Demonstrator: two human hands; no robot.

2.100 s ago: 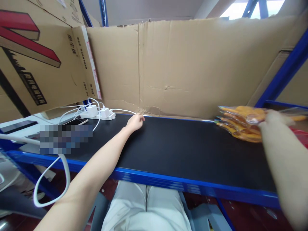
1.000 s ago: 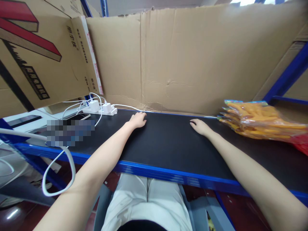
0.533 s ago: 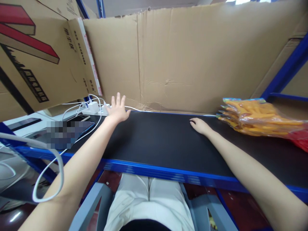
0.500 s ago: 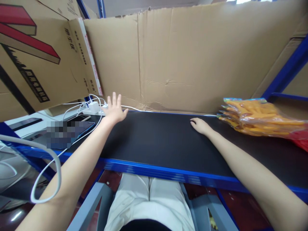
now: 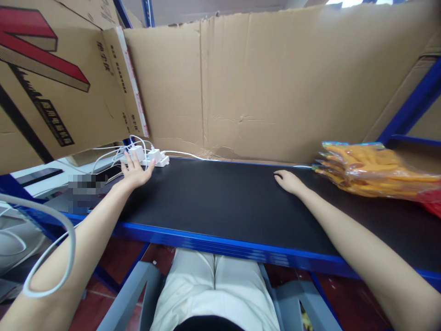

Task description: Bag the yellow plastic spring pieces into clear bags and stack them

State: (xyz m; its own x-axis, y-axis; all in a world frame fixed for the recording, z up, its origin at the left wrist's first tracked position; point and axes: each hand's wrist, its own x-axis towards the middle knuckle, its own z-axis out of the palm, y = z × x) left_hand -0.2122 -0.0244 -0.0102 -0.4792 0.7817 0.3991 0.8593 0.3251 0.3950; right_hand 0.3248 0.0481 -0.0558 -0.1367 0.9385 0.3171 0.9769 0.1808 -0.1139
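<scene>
My left hand [image 5: 135, 174] is open with its fingers spread, in front of the white chargers [image 5: 154, 155] plugged into a white power strip [image 5: 164, 161]. It holds nothing, and its forearm partly covers the phones beside it. My right hand [image 5: 288, 181] rests on the black tabletop [image 5: 213, 197] with its fingers curled in. Nothing shows in it, though its inner side is hidden. To its right lies a stack of orange gloves [image 5: 372, 168] in clear plastic bags.
Cardboard [image 5: 275, 82] stands along the back, and a printed carton [image 5: 79, 92] leans in at the left. A white cable [image 5: 73, 248] loops over my left forearm. Blue metal [image 5: 223, 243] edges the front of the table. Something red [image 5: 432, 197] lies at the far right.
My left hand has moved left and slightly down, with its fingers still spread, uncovering more of the chargers and power strip. My right hand stays in place on the tabletop.
</scene>
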